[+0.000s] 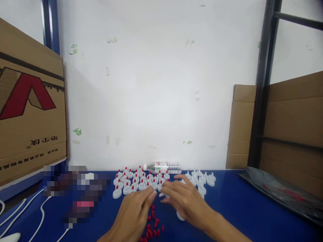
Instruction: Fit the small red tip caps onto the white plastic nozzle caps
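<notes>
My left hand is closed, thumb pressed against the fingers; whatever it pinches is hidden. Facing it, my right hand has curled fingers round a white nozzle cap, only partly visible. Another white cap shows beneath the right hand. Small red tips lie scattered on the blue table between and below the hands. Behind my left hand stand several white nozzle caps with red tips fitted. Plain white nozzle caps without red tips are grouped behind my right hand.
A clear plastic bottle lies on its side against the wall. White cables and a pixelated area occupy the table's left. A dark plastic bag lies at the right. Cardboard stands at the left, with more cardboard at the right.
</notes>
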Motion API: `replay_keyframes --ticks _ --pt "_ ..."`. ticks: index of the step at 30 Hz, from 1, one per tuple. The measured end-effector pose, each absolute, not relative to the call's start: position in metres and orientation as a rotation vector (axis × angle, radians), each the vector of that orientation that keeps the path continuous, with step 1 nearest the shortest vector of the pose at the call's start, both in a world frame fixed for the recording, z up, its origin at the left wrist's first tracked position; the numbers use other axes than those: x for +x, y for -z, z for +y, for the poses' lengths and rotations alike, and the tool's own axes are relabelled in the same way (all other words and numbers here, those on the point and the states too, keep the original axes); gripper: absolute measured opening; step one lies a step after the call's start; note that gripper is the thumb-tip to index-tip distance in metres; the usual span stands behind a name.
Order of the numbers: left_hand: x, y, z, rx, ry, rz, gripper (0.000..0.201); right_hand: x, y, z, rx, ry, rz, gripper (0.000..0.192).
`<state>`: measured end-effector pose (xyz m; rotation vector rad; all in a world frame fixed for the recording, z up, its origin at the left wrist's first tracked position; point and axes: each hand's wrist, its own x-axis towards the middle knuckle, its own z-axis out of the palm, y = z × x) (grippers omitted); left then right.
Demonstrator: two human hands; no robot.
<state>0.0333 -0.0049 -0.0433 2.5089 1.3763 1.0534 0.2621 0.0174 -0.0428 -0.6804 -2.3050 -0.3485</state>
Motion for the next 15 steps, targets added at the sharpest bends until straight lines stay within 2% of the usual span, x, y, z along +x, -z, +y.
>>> replay_keyframes --ticks 3,6,10,15 --pt "0.023 0.031 0.001 2.396 -1.002 1.553 0.046 0.290 0.038 0.037 -0.963 0.358 -2.094 0.017" --pt "0.013 0.027 0.009 2.506 -0.873 1.694 0.036 0.314 0.037 0.053 -1.113 0.357 -1.951 0.017" --pt "0.008 0.034 0.016 2.546 -0.678 1.790 0.024 0.328 0.043 0.064 -1.157 0.350 -1.932 0.012" --pt "0.007 0.041 0.016 2.477 -0.561 1.790 0.018 0.326 0.048 0.065 -1.130 0.346 -1.992 0.020"
